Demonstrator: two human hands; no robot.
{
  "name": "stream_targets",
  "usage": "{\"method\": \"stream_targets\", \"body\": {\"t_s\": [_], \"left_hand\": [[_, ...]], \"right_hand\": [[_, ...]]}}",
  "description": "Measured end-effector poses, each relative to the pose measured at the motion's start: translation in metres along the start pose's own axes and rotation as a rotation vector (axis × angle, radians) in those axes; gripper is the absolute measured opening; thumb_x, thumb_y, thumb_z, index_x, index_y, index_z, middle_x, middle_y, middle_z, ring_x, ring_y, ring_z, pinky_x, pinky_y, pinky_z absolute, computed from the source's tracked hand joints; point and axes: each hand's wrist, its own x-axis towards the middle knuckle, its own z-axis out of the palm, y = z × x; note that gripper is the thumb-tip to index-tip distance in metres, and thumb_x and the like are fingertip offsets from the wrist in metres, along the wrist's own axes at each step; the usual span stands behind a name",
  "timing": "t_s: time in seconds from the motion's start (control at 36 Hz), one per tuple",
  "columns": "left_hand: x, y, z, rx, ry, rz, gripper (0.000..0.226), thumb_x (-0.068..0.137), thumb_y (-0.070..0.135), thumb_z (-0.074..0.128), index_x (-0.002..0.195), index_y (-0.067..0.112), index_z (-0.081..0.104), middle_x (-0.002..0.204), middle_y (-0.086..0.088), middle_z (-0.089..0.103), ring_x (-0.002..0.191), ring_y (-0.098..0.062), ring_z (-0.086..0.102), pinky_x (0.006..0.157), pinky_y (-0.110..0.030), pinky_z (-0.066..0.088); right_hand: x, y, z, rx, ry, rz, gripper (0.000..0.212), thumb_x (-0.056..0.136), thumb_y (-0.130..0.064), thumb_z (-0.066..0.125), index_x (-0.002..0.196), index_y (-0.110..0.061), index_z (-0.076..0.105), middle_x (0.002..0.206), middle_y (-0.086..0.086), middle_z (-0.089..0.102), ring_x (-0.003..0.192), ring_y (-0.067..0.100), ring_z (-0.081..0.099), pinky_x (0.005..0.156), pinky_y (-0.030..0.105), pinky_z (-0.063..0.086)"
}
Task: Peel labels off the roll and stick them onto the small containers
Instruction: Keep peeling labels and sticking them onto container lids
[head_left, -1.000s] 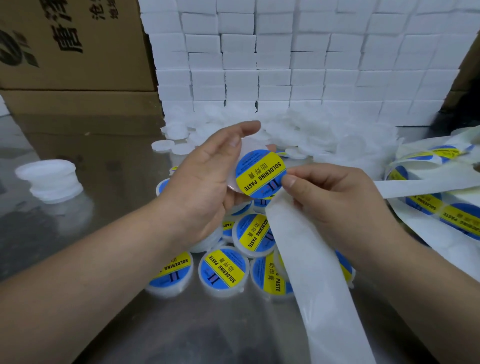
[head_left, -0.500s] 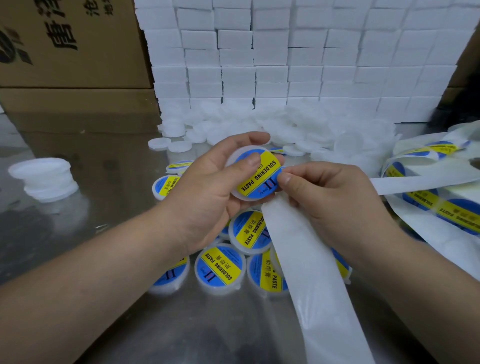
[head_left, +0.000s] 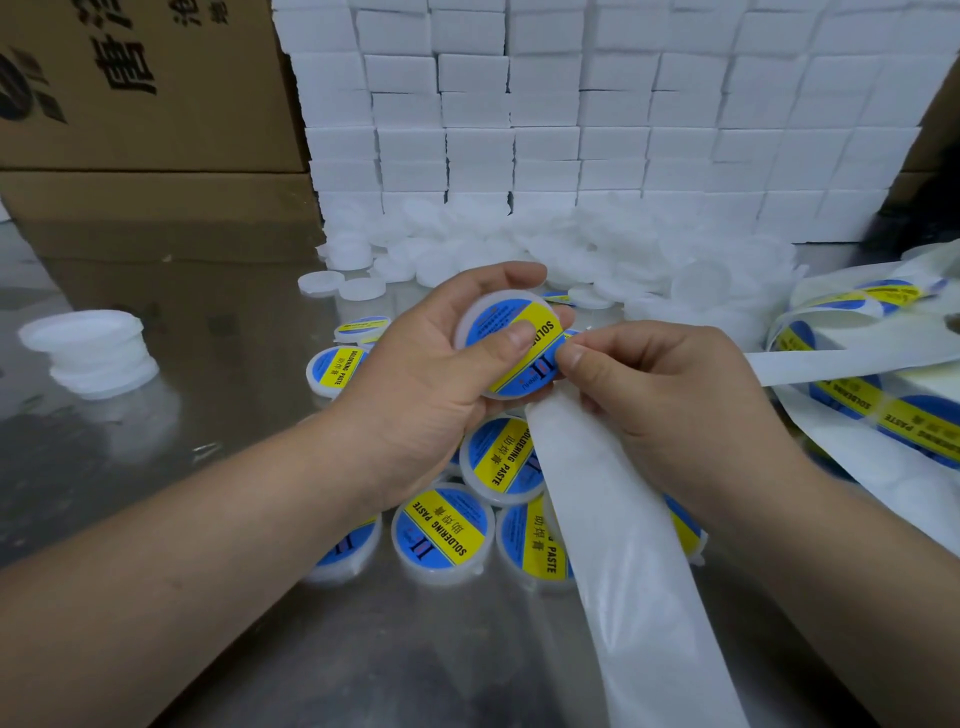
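Observation:
My left hand grips a small round white container above the table, its thumb pressing on the blue and yellow "SOLDERING PASTE" label stuck to the lid. My right hand pinches the white backing strip right beside the container's edge; the strip hangs down toward me. The rest of the label roll, with blue and yellow labels on it, lies loose at the right. Several labelled containers lie on the table below my hands.
A heap of plain white containers lies behind my hands, in front of a wall of stacked white boxes. A short stack of white lids stands at the left. Cardboard cartons fill the back left. The table is shiny metal.
The label has gone from held above the lid to stuck on it. My left thumb has moved onto the label and presses it down. My right hand stays on the backing strip.

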Motion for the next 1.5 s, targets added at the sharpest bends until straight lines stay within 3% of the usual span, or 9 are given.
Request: {"method": "stream_targets", "body": {"t_s": [0.39,0.56,0.69,0.89,1.08,1.22,1.31,1.36,1.5], "left_hand": [[-0.002,0.002,0.003,0.096,0.029,0.018,0.029,0.07,0.021,0.058,0.098,0.027,0.061,0.098,0.0,0.072,0.095,-0.017,0.068,0.072,-0.026,0.055],[-0.007,0.002,0.008,0.338,0.066,0.121,0.031,0.09,0.004,0.052,0.094,0.033,0.062,0.101,0.006,0.07,0.095,-0.012,0.067,0.081,-0.027,0.055],[-0.012,-0.001,0.013,0.566,0.097,0.245,0.032,0.083,0.017,0.053,0.089,0.047,0.063,0.103,0.02,0.066,0.099,0.001,0.062,0.086,-0.021,0.05],[-0.015,-0.004,0.012,0.811,0.118,0.365,0.038,0.085,0.02,0.051,0.113,0.045,0.051,0.103,0.035,0.059,0.099,0.013,0.055,0.085,-0.006,0.041],[-0.017,0.002,0.015,0.636,0.247,0.413,0.029,0.087,0.022,0.054,0.101,0.048,0.053,0.094,0.02,0.067,0.087,0.0,0.066,0.074,-0.022,0.055],[-0.014,0.001,0.013,0.628,0.321,0.242,0.016,0.09,0.031,0.055,0.085,0.046,0.057,0.069,0.022,0.06,0.051,-0.001,0.058,0.046,-0.017,0.049],[-0.013,0.0,0.013,0.696,0.319,0.213,0.01,0.087,0.041,0.051,0.083,0.048,0.057,0.067,0.022,0.061,0.054,0.001,0.055,0.05,-0.018,0.047],[-0.013,0.0,0.013,0.701,0.303,0.203,0.012,0.082,0.043,0.046,0.081,0.047,0.057,0.069,0.022,0.062,0.06,0.002,0.057,0.055,-0.02,0.045],[-0.012,0.0,0.013,0.734,0.286,0.181,0.016,0.079,0.043,0.044,0.076,0.047,0.059,0.068,0.012,0.061,0.062,-0.008,0.056,0.059,-0.031,0.047]], "right_hand": [[-0.001,0.001,0.0,-0.069,0.022,0.012,0.03,0.084,-0.019,0.064,0.057,-0.032,0.065,0.042,-0.022,0.055,0.044,-0.009,0.05,0.045,0.003,0.035],[0.0,0.004,-0.001,-0.12,0.042,0.028,0.031,0.082,-0.024,0.065,0.051,-0.031,0.064,0.045,-0.017,0.057,0.044,-0.004,0.047,0.044,0.009,0.037],[0.0,0.004,-0.001,-0.167,0.031,0.027,0.018,0.078,-0.03,0.064,0.061,-0.03,0.069,0.061,-0.012,0.067,0.053,-0.001,0.054,0.053,0.021,0.045],[-0.002,0.004,0.0,-0.23,0.057,0.01,0.017,0.069,-0.042,0.059,0.059,-0.032,0.068,0.061,-0.015,0.066,0.053,-0.002,0.054,0.054,0.023,0.043],[0.002,0.009,-0.003,-0.354,0.145,0.025,0.076,0.063,-0.076,0.057,0.06,0.0,0.056,0.045,0.008,0.045,0.042,0.008,0.035,0.046,0.03,0.033],[0.002,0.006,-0.005,-0.144,0.121,0.001,0.046,0.075,-0.058,0.042,0.069,-0.018,0.062,0.069,0.0,0.062,0.058,0.004,0.051,0.054,0.019,0.035],[0.002,0.004,-0.004,-0.18,-0.013,-0.004,0.03,0.073,-0.052,0.048,0.072,-0.027,0.065,0.075,-0.006,0.065,0.07,0.002,0.058,0.067,0.019,0.045],[0.0,0.004,-0.001,-0.261,-0.098,-0.049,0.03,0.075,-0.045,0.05,0.083,-0.022,0.065,0.081,-0.002,0.068,0.08,0.013,0.062,0.077,0.036,0.05],[-0.004,0.006,0.002,-0.398,-0.126,-0.148,0.031,0.078,-0.041,0.043,0.071,-0.014,0.055,0.059,-0.003,0.051,0.062,0.008,0.045,0.055,0.018,0.035]]}}
